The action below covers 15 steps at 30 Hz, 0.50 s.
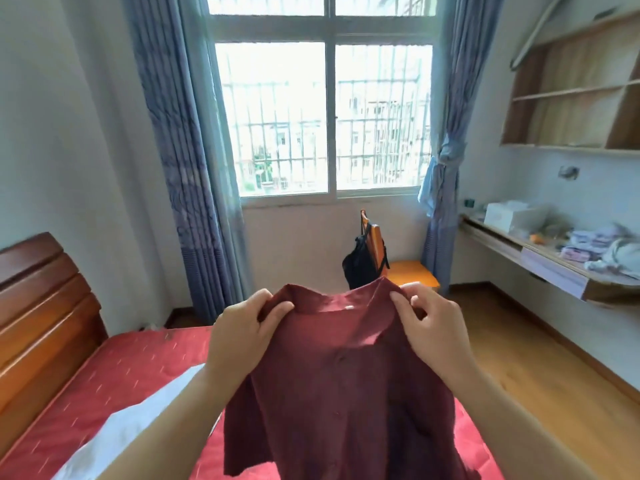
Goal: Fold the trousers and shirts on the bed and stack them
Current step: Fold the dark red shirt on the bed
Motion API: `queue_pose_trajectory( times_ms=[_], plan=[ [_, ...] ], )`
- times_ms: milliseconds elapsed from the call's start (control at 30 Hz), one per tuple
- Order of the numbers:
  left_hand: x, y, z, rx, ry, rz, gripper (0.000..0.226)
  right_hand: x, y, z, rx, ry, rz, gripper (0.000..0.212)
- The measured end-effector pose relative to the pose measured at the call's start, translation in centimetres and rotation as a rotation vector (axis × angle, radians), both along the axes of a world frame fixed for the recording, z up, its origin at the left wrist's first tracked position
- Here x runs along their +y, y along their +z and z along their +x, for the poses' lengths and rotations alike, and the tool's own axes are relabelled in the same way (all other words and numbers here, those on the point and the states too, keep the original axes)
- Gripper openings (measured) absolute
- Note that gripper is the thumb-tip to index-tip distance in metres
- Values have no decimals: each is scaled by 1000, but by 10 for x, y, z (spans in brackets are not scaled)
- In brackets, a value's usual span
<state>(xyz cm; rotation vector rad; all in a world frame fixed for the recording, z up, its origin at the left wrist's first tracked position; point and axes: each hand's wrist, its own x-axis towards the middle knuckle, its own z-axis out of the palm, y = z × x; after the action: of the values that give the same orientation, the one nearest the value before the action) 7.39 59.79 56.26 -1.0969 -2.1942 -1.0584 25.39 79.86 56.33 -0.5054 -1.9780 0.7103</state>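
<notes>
A dark red buttoned shirt (339,386) hangs in the air above the bed (138,368), which has a red patterned cover. My left hand (242,337) pinches the shirt's left shoulder beside the collar. My right hand (429,327) pinches the right shoulder. The shirt's front faces me and its lower part drapes down out of the frame. A white garment (138,424) lies on the bed to the left, partly hidden by my left forearm.
A wooden headboard (41,306) stands at the left. An orange chair (408,271) with a black bag (360,265) sits under the window. A wall desk (554,265) with clothes and a box runs along the right; wooden floor lies between it and the bed.
</notes>
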Motion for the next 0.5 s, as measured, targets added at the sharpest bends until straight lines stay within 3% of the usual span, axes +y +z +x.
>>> queue_pose_trajectory(
  times_ms=[100, 333, 500],
  plan=[
    [-6, -10, 7, -114, -74, -67, 36, -1, 6, 9, -119, 35, -1, 8],
    [10, 18, 36, -200, 65, 217, 40, -21, 24, 11, 51, -113, 84, 9],
    [18, 14, 53, -233, 34, 168, 36, -28, 13, 9, 69, -104, 28, 5]
  ],
)
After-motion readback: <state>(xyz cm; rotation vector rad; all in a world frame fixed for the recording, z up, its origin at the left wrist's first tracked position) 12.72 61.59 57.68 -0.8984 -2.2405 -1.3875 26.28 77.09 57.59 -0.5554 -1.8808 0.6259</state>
